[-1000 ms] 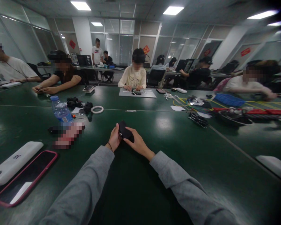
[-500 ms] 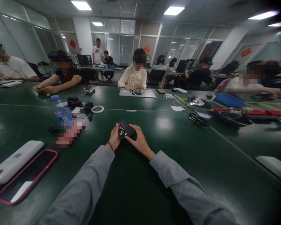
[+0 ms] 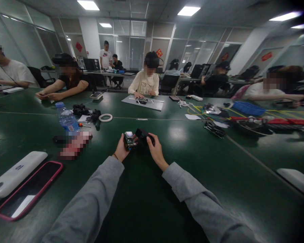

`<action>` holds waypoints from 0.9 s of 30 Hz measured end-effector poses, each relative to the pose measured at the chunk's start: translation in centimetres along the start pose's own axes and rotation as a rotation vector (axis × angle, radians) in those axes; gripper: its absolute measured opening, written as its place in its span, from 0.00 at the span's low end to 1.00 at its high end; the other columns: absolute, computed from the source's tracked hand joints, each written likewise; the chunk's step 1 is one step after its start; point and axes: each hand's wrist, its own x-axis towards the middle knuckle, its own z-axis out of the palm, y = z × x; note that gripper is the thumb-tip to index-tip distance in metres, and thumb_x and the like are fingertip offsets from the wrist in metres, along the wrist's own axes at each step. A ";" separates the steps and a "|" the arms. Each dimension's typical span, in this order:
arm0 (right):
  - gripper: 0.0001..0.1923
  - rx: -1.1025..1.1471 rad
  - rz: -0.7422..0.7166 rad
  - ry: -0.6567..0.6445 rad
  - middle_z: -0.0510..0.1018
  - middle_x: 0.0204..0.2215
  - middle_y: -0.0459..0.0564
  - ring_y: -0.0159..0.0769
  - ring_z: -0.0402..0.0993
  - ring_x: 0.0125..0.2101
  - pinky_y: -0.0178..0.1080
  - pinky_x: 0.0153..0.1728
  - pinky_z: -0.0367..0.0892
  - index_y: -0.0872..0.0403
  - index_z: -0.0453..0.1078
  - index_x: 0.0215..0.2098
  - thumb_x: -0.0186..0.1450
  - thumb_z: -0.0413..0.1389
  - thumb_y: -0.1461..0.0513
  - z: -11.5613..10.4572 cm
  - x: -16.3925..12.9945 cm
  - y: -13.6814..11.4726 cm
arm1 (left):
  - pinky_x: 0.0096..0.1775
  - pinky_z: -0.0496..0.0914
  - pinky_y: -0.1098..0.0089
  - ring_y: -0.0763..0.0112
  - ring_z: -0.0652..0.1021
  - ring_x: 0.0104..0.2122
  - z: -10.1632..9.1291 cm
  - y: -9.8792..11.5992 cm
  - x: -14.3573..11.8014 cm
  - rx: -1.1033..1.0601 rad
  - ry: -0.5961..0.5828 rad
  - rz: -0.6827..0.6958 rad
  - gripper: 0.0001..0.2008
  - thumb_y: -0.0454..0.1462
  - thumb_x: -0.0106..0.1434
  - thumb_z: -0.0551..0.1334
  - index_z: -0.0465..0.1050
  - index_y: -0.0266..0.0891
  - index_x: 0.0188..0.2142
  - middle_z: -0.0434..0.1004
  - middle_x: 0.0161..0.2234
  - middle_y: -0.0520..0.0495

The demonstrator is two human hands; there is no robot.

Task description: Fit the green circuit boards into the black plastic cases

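Observation:
My left hand (image 3: 122, 150) grips a small green circuit board (image 3: 130, 142), with metal ports along its near edge and a pale square block on top. Just right of it, my right hand (image 3: 155, 151) is closed on a black plastic cover (image 3: 142, 135), held tilted with the thumb on its near side. The board and the cover are side by side above the green table, with part of the left fingers showing between them. Whether their edges touch I cannot tell.
On the left lie a white power bank (image 3: 19, 172), a phone in a pink case (image 3: 31, 189) and a water bottle (image 3: 67, 118). A white tape roll (image 3: 105, 117) is farther back. Cables and a blue bag (image 3: 248, 108) lie at the right. Opposite sits a person (image 3: 145, 81) at a grey board.
The black cover has come off the circuit board, moving right with my right hand. More of the board now shows in my left hand. The grey board opposite has shifted left and turned.

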 end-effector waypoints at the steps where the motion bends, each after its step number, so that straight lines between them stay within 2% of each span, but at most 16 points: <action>1: 0.23 0.012 0.036 -0.001 0.74 0.40 0.50 0.38 0.71 0.39 0.41 0.43 0.65 0.52 0.64 0.51 0.64 0.47 0.48 0.0 0.1 0.3 | 0.44 0.71 0.54 0.57 0.75 0.46 0.0 0.1 0.0 -0.019 -0.003 -0.006 0.22 0.50 0.65 0.48 0.68 0.36 0.44 0.74 0.46 0.37; 6: 0.24 0.043 0.084 -0.030 0.75 0.38 0.51 0.37 0.71 0.38 0.40 0.41 0.65 0.53 0.66 0.47 0.65 0.44 0.46 0.1 0.3 1.3 | 0.44 0.70 0.53 0.55 0.74 0.48 -0.1 0.4 -0.2 -0.068 -0.031 -0.018 0.22 0.50 0.65 0.46 0.67 0.36 0.44 0.72 0.49 0.35; 11: 0.25 -0.051 0.055 -0.024 0.74 0.42 0.52 0.40 0.69 0.42 0.43 0.44 0.63 0.54 0.68 0.47 0.66 0.41 0.47 0.2 0.5 1.8 | 0.44 0.70 0.53 0.55 0.73 0.49 -0.1 0.4 -0.2 -0.069 -0.018 -0.031 0.22 0.49 0.65 0.46 0.65 0.37 0.47 0.71 0.49 0.35; 18: 0.23 -0.197 -0.028 -0.036 0.74 0.38 0.53 0.41 0.67 0.41 0.47 0.46 0.62 0.53 0.70 0.43 0.68 0.39 0.50 0.3 0.8 2.5 | 0.45 0.69 0.54 0.56 0.73 0.50 -0.2 0.5 -0.4 -0.057 -0.063 -0.055 0.22 0.50 0.65 0.46 0.66 0.37 0.45 0.71 0.50 0.36; 20: 0.23 -0.206 -0.027 -0.038 0.74 0.40 0.53 0.41 0.67 0.43 0.47 0.47 0.62 0.53 0.69 0.46 0.67 0.40 0.49 0.5 0.7 2.3 | 0.45 0.69 0.54 0.56 0.73 0.50 -0.2 0.6 -0.4 -0.057 -0.066 -0.054 0.22 0.50 0.65 0.47 0.67 0.37 0.44 0.71 0.50 0.36; 23: 0.28 -0.273 -0.045 -0.031 0.71 0.43 0.57 0.44 0.66 0.45 0.49 0.47 0.62 0.57 0.64 0.52 0.61 0.50 0.47 0.8 0.3 1.9 | 0.45 0.69 0.54 0.56 0.73 0.50 -0.2 0.6 -0.4 -0.059 -0.074 -0.054 0.22 0.50 0.65 0.46 0.67 0.36 0.44 0.71 0.49 0.36; 25: 0.32 -0.344 -0.099 -0.046 0.70 0.45 0.59 0.46 0.65 0.46 0.51 0.47 0.62 0.58 0.62 0.53 0.57 0.56 0.48 0.9 0.0 1.7 | 0.45 0.69 0.54 0.55 0.73 0.50 -0.3 0.6 -0.4 -0.062 -0.073 -0.059 0.22 0.50 0.65 0.46 0.67 0.36 0.44 0.71 0.49 0.36; 27: 0.30 -0.386 -0.153 -0.075 0.70 0.45 0.58 0.47 0.65 0.46 0.51 0.46 0.63 0.58 0.63 0.52 0.56 0.58 0.52 0.8 0.0 1.8 | 0.45 0.69 0.53 0.55 0.73 0.50 -0.3 0.6 -0.4 -0.066 -0.066 -0.061 0.22 0.50 0.65 0.46 0.66 0.37 0.45 0.71 0.50 0.36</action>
